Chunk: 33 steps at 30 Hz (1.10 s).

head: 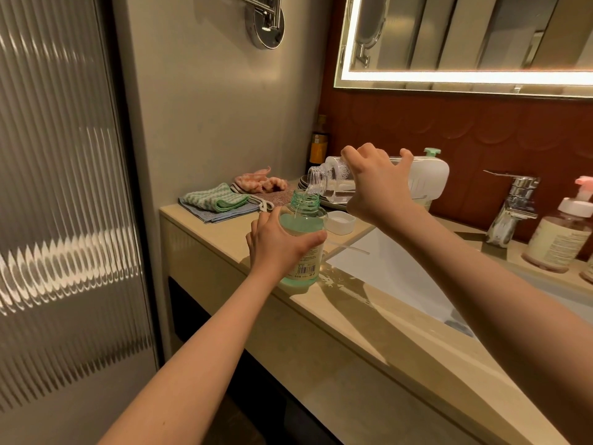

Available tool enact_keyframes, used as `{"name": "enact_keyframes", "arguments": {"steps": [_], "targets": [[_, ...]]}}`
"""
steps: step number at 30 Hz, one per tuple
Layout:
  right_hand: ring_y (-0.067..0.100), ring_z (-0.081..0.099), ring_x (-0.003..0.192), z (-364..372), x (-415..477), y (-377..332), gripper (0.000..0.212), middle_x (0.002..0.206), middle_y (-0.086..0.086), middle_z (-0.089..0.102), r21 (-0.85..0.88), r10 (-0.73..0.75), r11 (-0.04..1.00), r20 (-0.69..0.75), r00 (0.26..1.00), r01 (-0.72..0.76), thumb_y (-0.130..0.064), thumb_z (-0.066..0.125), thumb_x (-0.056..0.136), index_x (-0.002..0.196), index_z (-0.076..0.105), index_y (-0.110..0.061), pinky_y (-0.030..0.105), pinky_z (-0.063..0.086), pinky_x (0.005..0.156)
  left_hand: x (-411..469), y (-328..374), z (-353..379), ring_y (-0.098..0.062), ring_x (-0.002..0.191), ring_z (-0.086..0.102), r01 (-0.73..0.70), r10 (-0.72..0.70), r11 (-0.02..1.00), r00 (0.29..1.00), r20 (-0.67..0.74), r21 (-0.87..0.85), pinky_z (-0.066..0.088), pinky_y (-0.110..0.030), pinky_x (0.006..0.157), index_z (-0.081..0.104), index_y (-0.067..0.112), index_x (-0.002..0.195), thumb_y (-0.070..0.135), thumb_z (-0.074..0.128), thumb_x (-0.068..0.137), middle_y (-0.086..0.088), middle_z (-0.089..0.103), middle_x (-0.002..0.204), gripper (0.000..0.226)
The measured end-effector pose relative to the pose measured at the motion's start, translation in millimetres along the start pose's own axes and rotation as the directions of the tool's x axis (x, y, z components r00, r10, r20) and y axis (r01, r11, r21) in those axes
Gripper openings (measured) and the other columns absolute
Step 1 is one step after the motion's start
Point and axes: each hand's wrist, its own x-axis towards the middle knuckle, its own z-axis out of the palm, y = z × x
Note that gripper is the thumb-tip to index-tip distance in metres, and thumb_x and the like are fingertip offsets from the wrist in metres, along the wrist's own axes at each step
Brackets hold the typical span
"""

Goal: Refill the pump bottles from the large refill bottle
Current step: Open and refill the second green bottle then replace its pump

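Observation:
A green-tinted pump bottle (303, 220) stands uncapped on the beige counter (231, 239), with pale green liquid in it. My left hand (276, 244) grips its body. My right hand (377, 184) holds the large clear refill bottle (327, 178) tipped on its side, its mouth over the green bottle's neck. A thin clear stream runs from it into the opening. A white cap (340, 221) lies just behind the green bottle. A thin pump tube (349, 248) lies across the sink's corner.
A white sink basin (401, 271) with a chrome faucet (510, 207) lies to the right. A pink-pump bottle (561, 232) stands at far right. Folded cloths (221, 200) and a white dispenser (430, 178) sit at the back. A ribbed glass panel (64, 187) fills the left.

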Motion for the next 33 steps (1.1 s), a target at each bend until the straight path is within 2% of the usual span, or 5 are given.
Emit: {"name": "enact_keyframes", "arguments": {"steps": [5,10,14,19,33], "targets": [[0.023,0.042,0.117,-0.6,-0.4,-0.1,0.061,0.122,0.007,0.045,0.003,0.002,1.000,0.003,1.000,-0.002,-0.009,0.066,0.077,0.131,0.037,-0.018,0.056,0.013,0.109,-1.3,2.4,-1.1,-0.023,0.119,0.040,0.009,-0.008,1.000,1.000,0.013,-0.009,0.030,-0.037,0.100,0.045,0.020,0.127,0.068,0.058,0.052,-0.006,0.047,0.124,0.089],[0.023,0.042,0.117,0.2,-0.1,0.3,0.062,0.123,0.007,0.045,0.006,0.009,1.000,0.005,1.000,-0.009,-0.010,0.066,0.077,0.131,0.037,-0.019,0.056,0.013,0.109,-0.6,1.1,-0.4,-0.024,0.121,0.039,-0.008,0.008,1.000,1.000,-0.004,0.003,0.030,-0.038,0.102,0.045,0.019,0.128,0.057,0.072,0.067,-0.007,0.047,0.125,0.076],[0.023,0.041,0.118,0.9,0.9,-0.2,0.062,0.123,0.007,0.045,0.003,0.002,1.000,-0.002,1.000,-0.002,-0.009,0.066,0.077,0.131,0.038,-0.019,0.056,0.012,0.110,-1.3,1.7,-1.0,-0.024,0.118,0.040,0.001,-0.001,1.000,1.000,0.012,-0.006,0.031,-0.038,0.101,0.046,0.020,0.125,0.067,0.064,0.057,-0.006,0.048,0.123,0.085],[0.023,0.041,0.117,1.4,1.7,0.0,0.062,0.122,0.006,0.045,0.000,0.004,1.000,-0.003,1.000,-0.004,-0.009,0.066,0.077,0.131,0.037,-0.019,0.056,0.012,0.110,0.0,0.5,-0.1,-0.024,0.119,0.040,-0.006,0.006,1.000,1.000,-0.003,-0.008,0.030,-0.036,0.099,0.046,0.019,0.126,0.054,0.073,0.068,-0.007,0.048,0.123,0.072],[0.023,0.040,0.118,1.3,1.7,-0.1,0.062,0.123,0.006,0.045,-0.002,0.001,1.000,-0.012,1.000,-0.001,-0.007,0.066,0.077,0.131,0.037,-0.019,0.056,0.012,0.109,0.3,0.5,0.6,-0.024,0.118,0.040,-0.005,0.005,1.000,1.000,-0.002,-0.018,0.031,-0.038,0.100,0.046,0.020,0.125,0.057,0.072,0.067,-0.006,0.047,0.122,0.074]]}}
